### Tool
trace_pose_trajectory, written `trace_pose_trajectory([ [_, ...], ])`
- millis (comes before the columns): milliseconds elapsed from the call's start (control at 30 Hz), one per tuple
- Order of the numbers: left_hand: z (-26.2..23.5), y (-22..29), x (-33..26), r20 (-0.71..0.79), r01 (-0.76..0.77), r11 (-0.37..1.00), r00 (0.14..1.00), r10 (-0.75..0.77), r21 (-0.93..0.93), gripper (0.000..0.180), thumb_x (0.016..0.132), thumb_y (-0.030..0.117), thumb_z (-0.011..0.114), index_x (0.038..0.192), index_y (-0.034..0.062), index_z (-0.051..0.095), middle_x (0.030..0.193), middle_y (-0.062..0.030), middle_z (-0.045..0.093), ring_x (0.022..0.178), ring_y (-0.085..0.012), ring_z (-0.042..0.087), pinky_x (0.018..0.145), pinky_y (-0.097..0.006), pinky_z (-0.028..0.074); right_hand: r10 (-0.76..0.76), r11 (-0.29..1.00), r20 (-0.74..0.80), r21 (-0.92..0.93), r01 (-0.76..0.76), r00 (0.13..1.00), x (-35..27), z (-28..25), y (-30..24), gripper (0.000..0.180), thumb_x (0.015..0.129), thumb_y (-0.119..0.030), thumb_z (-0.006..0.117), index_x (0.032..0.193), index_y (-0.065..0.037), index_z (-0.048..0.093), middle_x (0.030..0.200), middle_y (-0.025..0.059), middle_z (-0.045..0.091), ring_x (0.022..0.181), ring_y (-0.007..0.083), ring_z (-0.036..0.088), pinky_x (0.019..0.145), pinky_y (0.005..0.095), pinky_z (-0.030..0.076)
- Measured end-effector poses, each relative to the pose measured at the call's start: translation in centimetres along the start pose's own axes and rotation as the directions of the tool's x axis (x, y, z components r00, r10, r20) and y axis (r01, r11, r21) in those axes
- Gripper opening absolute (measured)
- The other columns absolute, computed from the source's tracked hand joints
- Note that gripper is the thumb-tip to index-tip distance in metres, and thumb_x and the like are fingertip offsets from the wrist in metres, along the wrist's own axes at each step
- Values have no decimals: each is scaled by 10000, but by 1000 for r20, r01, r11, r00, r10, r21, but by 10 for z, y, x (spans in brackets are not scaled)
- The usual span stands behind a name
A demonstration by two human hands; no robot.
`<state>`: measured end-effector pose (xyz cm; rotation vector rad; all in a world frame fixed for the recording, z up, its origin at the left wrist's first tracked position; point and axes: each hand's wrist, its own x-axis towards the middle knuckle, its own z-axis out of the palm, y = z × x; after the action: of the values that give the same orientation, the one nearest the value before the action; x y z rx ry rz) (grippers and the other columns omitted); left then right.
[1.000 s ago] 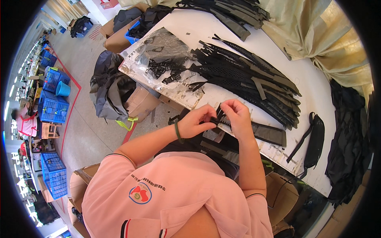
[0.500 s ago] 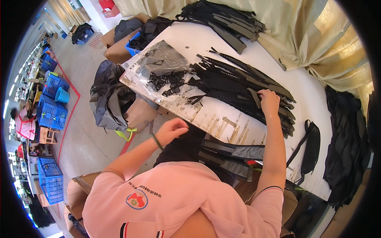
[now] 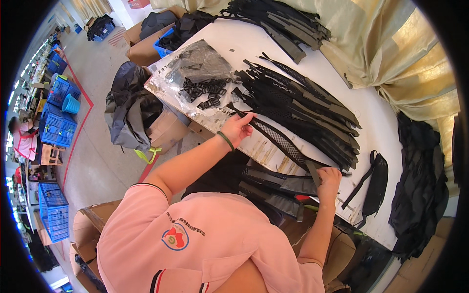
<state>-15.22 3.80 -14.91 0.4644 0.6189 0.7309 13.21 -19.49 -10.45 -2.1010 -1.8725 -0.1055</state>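
A long black mesh strap [image 3: 281, 141] lies stretched across the near part of the white table [image 3: 386, 132]. My left hand [image 3: 238, 128] grips its upper left end. My right hand [image 3: 330, 177] grips its lower right end, where a grey webbing tail sticks out. Just beyond the strap lies a big pile of similar black mesh straps [image 3: 303, 100]. Below the table's front edge, between my arms, sits a stack of black and grey straps [image 3: 273, 188].
A clear plastic bag of small black buckles [image 3: 202, 78] lies at the table's left end. More black strips [image 3: 281, 24] lie at the far end. A black padded piece [image 3: 377, 185] rests near the right edge, beside dark fabric [image 3: 422, 185]. Cardboard boxes [image 3: 168, 129] and blue crates [image 3: 58, 129] stand on the left.
My hands were together at the table's front edge, then the right reached into the strap pile. Now both hands are apart with one strap held between them.
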Motion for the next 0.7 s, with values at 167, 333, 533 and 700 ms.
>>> trace_pose_trajectory([
  [167,-2,7,-20,-133,-144,965,976,175,220,114,860,118,660,929,57,593,795,-22,617,612,-109,593,553,-234,476,289,954,143,-131,-271,947,10,-19,-11,345,687,78,547,974,-69,670,944,94,610,1043,285,521,991,446,332],
  [333,10,-7,-32,-24,-315,833,931,365,455,210,788,51,709,890,36,525,760,-59,614,595,-127,612,544,-244,495,23,833,-119,551,47,993,100,-10,-119,375,813,-62,625,1181,-55,558,1133,163,588,1078,333,541,934,378,423],
  [533,14,-2,-49,231,-301,854,948,219,424,166,804,-9,637,924,27,529,840,-38,601,832,-128,610,718,-252,495,-11,694,-91,716,73,996,118,79,-173,212,833,-86,623,1036,-25,618,939,146,643,846,306,628,752,345,489],
  [700,-41,104,-26,218,-209,-77,827,518,975,257,768,179,688,970,51,591,969,-130,627,832,-281,632,743,-370,501,36,604,-19,797,-7,999,111,97,-159,124,832,-81,628,941,-25,650,838,126,636,737,260,624,652,312,477],
])
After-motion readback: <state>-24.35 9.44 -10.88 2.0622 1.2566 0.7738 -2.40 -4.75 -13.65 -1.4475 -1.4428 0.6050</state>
